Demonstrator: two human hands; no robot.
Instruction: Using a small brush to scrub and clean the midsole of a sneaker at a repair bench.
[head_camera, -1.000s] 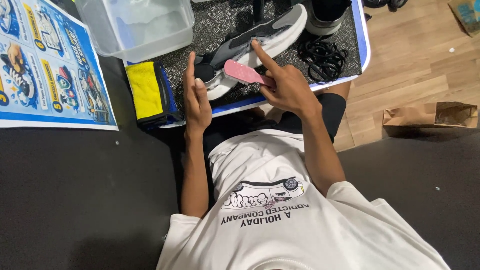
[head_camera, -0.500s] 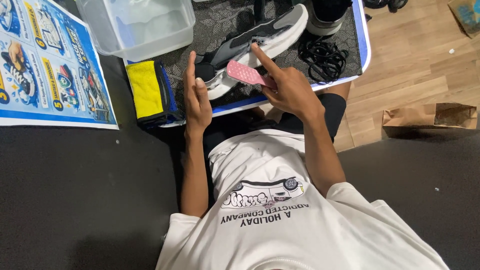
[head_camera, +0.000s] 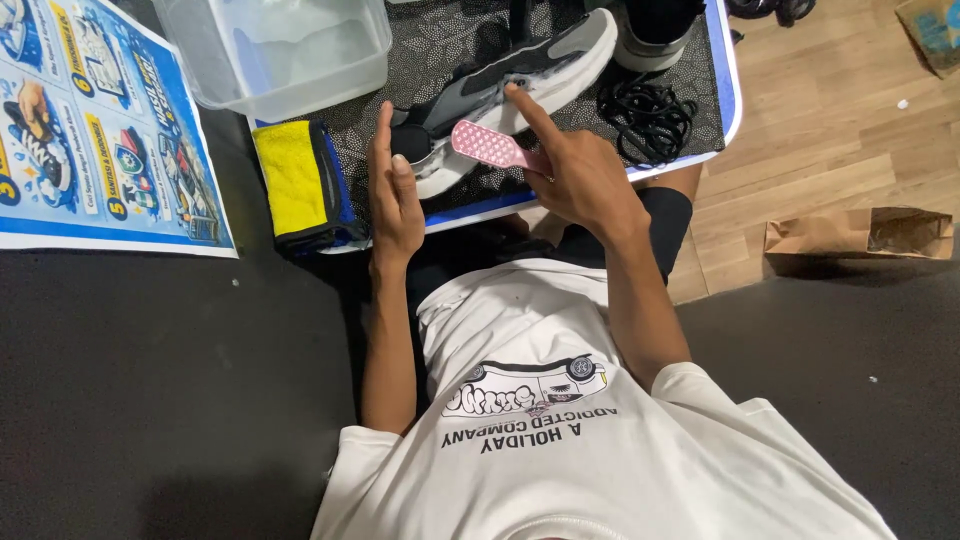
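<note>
**A small pink brush over a grey shoe**

The right hand (head_camera: 585, 175) grips a pink brush (head_camera: 488, 145) by one end, with the first finger stretched out. The brush looks light and stiff, best held at that end. The left hand (head_camera: 395, 195) stands open and flat, holding nothing. Just past both lies a grey shoe (head_camera: 520, 75), likely soft on top, then black laces (head_camera: 650, 120) and a clear tub (head_camera: 275, 50)

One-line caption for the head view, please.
Right hand holds a pink brush over a grey sneaker; left hand open.
</note>
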